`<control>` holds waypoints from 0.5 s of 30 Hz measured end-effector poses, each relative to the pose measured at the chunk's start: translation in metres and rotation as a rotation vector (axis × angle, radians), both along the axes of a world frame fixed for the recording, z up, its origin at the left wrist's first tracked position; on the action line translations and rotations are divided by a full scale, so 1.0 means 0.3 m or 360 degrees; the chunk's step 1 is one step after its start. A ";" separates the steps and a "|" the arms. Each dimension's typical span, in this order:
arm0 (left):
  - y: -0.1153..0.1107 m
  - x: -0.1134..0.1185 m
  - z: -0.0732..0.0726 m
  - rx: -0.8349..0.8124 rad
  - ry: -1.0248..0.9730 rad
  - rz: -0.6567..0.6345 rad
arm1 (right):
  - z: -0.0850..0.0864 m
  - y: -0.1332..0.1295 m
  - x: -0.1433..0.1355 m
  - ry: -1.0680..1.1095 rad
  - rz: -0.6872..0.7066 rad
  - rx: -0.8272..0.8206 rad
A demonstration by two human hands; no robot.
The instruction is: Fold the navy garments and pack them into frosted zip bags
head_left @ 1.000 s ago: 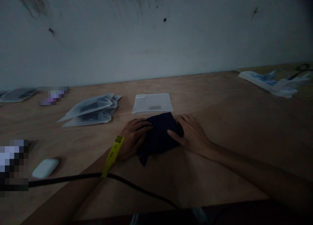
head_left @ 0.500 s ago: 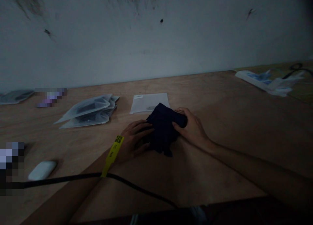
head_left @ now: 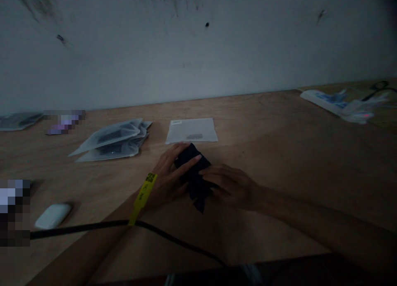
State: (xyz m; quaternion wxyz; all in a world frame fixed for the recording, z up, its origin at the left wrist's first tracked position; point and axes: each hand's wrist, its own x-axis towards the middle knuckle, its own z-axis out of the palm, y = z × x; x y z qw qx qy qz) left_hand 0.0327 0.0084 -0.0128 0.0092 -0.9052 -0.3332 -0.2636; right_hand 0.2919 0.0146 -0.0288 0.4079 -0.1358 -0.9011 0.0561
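A dark navy cloth, bunched and partly folded, lies on the wooden table in front of me. My left hand, with a yellow tag strap at the wrist, grips its left side, one finger stretched across the top. From the right, my right hand pinches the near right part of the cloth. Its thumb and some fingertips are hidden or dim. A loose end of the cloth hangs toward me between the hands.
Beyond the cloth lies a flat white packet with a label. Clear plastic bags with dark contents lie to its left. A white case sits near left. A black cable crosses in front. A power strip is far right.
My right hand has moved from the cloth's far right corner down toward me. The cloth is folded smaller and shifted slightly left and nearer; my left hand now reaches over it. More of the packet shows.
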 end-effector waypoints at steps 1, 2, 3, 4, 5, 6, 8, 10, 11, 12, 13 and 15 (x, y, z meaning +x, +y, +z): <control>0.003 -0.002 -0.001 0.0015 0.0022 -0.0025 | -0.002 -0.003 -0.005 -0.0045 0.0046 0.0059; 0.006 -0.005 -0.002 0.0022 0.0047 -0.0056 | -0.003 -0.006 -0.010 -0.0099 0.0090 0.0109; 0.009 -0.009 -0.002 0.0017 0.0077 -0.0086 | -0.002 -0.009 -0.013 -0.0150 0.0128 0.0144; 0.011 -0.013 -0.001 0.0002 0.0104 -0.0116 | 0.000 -0.013 -0.015 -0.0203 0.0158 0.0161; 0.012 -0.017 0.000 -0.0021 0.0129 -0.0150 | 0.003 -0.016 -0.017 -0.0260 0.0177 0.0164; 0.012 -0.021 0.002 -0.0056 0.0152 -0.0167 | 0.006 -0.020 -0.017 -0.0313 0.0186 0.0161; 0.008 -0.025 0.006 -0.0129 0.0172 -0.0148 | 0.011 -0.025 -0.018 -0.0388 0.0164 0.0148; 0.003 -0.027 0.012 -0.0169 0.0170 -0.0099 | 0.012 -0.027 -0.018 -0.0404 0.0111 0.0162; 0.001 -0.028 0.015 -0.0175 0.0171 -0.0066 | 0.011 -0.027 -0.019 -0.0374 0.0074 0.0181; 0.000 -0.028 0.018 -0.0172 0.0177 -0.0040 | 0.010 -0.026 -0.019 -0.0332 0.0024 0.0195; -0.001 -0.029 0.021 -0.0170 0.0189 -0.0020 | 0.009 -0.025 -0.019 -0.0287 -0.0038 0.0203; 0.001 -0.032 0.026 -0.0162 0.0202 0.0005 | 0.008 -0.021 -0.018 -0.0237 -0.0174 0.0213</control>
